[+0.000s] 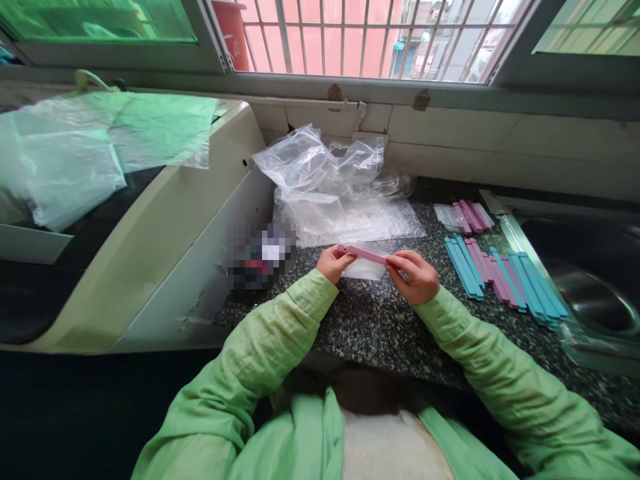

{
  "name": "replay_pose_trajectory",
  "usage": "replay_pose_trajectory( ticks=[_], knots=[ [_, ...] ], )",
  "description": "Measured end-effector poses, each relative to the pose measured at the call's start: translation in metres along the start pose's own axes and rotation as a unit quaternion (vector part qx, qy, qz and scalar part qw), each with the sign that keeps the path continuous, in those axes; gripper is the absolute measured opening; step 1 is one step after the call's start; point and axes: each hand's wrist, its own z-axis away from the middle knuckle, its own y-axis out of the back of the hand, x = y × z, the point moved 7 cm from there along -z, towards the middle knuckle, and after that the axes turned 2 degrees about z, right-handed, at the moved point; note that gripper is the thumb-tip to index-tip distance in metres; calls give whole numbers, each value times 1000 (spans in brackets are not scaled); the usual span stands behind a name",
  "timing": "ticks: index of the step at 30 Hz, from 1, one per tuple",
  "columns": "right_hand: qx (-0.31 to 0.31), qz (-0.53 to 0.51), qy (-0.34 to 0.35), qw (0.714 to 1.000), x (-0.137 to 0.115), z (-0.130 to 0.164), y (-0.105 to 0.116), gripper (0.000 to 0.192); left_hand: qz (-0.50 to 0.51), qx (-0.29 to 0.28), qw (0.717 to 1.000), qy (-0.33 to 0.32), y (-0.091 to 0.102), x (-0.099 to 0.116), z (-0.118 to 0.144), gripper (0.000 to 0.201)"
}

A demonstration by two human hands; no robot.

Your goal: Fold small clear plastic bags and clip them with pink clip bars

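Observation:
A slim pink plastic strip [367, 254] with a small hole near its left end is stretched between my two hands above the counter. My left hand [332, 263] pinches the holed end, and my right hand [414, 275] grips the other end between thumb and fingers. Under the strip lies a small clear plastic bag [364, 269], partly hidden by it. To the right of my right hand rest several similar strips in rows, blue strips [464, 267] and pink strips [500, 280] side by side.
Crumpled clear plastic bags [320, 173] pile up by the wall. Bagged pink strips [470, 217] lie near the sink [590, 293] on the right. A blurred dark item [265, 257] sits left of my hands. A large cream appliance [200, 220] with plastic sheets on top borders the speckled counter [360, 327].

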Motion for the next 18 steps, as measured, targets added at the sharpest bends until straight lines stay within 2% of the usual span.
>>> replay_pose_trajectory(
  ticks=[6, 18],
  knots=[
    [-8, -4, -5, 1000, 1, 0, -2, 18, -7, -8, 1000, 15, 0, -3, 0, 24],
    [-26, 6, -22, 999, 5, 3, -5, 15, -54, -47, 997, -2, -3, 0, -1, 26]
  ],
)
